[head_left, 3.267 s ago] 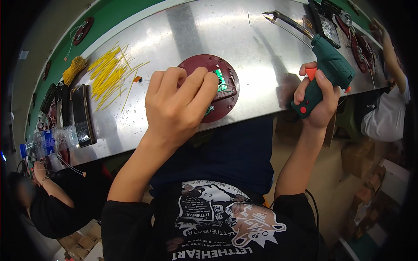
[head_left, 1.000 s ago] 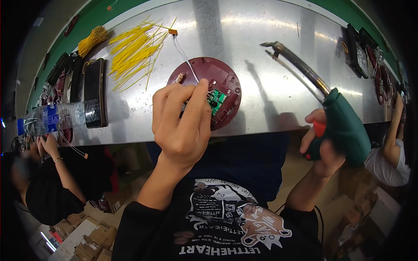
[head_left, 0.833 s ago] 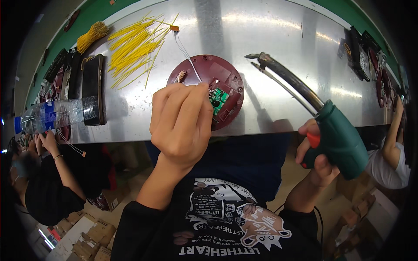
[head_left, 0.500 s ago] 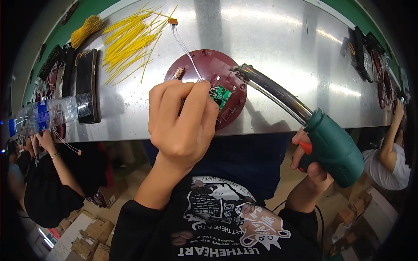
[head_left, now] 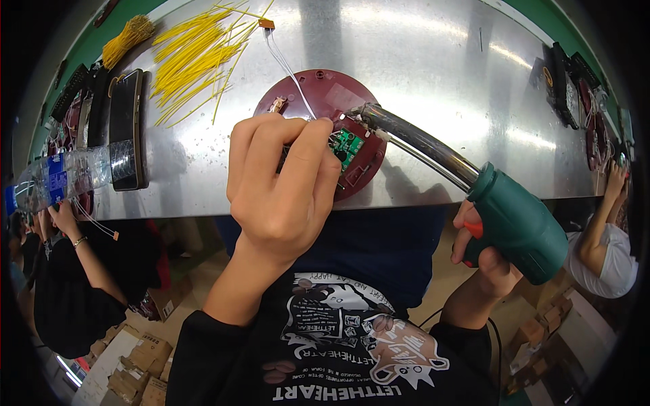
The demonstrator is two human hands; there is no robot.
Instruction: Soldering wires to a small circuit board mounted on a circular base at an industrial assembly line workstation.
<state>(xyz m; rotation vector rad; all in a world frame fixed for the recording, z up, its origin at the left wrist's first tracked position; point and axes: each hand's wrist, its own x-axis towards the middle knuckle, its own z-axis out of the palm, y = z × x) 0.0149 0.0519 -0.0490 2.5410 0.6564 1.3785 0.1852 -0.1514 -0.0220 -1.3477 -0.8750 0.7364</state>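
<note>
A round dark red plastic housing (head_left: 362, 101) lies near the table's front edge, with a small green circuit board (head_left: 351, 144) on it. My left hand (head_left: 277, 186) is closed in a pinch over its left part, gripping thin white wires (head_left: 295, 80) beside the board. Those wires run up to a small orange connector (head_left: 267, 24). Wrapped round the handle of a green soldering gun (head_left: 520, 227), my right hand (head_left: 495, 271) has a finger by the red trigger. The gun's tip hovers by the board's upper edge; contact cannot be made out. My left fingertips are partly hidden.
Yellow wires (head_left: 196, 64) lie spread at the back left, beside a tied yellow bundle (head_left: 127, 40). A phone (head_left: 127, 132) and a plastic bottle (head_left: 81, 174) are at the left. Dark red parts (head_left: 594, 132) sit far right. Other people work on both sides.
The soldering gun's tip has come slightly left, closer to the board's upper edge. My left hand keeps its pinch at nearly the same place. The whole view has shifted a little.
</note>
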